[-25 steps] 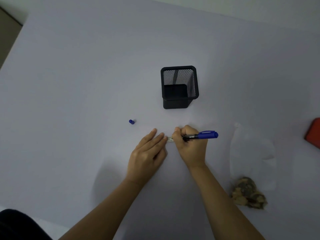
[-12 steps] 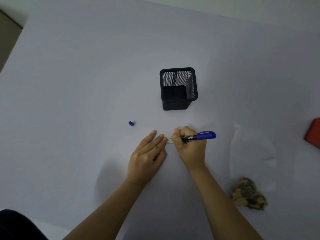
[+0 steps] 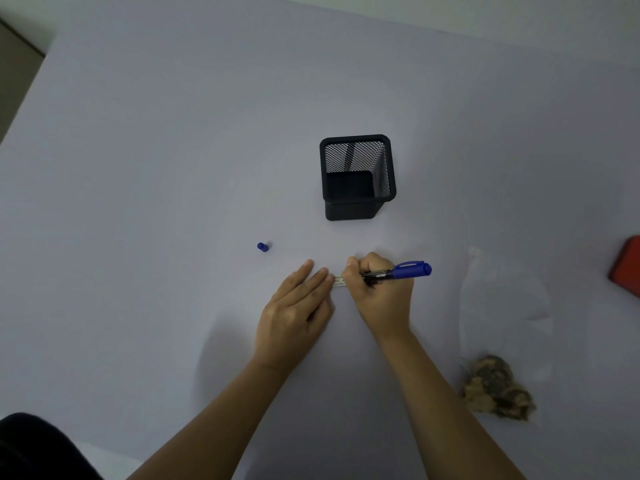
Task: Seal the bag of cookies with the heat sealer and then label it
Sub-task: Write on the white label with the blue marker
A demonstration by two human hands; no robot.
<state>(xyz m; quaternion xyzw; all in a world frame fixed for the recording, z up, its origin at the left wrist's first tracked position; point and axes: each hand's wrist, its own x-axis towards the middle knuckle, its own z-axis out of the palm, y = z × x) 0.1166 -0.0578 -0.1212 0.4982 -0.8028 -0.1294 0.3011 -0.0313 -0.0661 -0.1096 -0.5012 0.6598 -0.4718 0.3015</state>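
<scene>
Now | right hand [image 3: 381, 292] fisted around marker [image 3: 398, 271], tip apparently on label [image 3: 339, 281] | left hand [image 3: 298, 306] flat, fingers extended, pinning label

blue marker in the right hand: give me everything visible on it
The marker has a black barrel with small white print and a blue cap with a clip on its rear end. It looks like plastic. It lies nearly level, cap end pointing right, tip end hidden inside the right hand, whose fingers wrap the barrel. The tip seems to meet the small label held down by the left hand. A separate small blue cap lies apart.
</scene>
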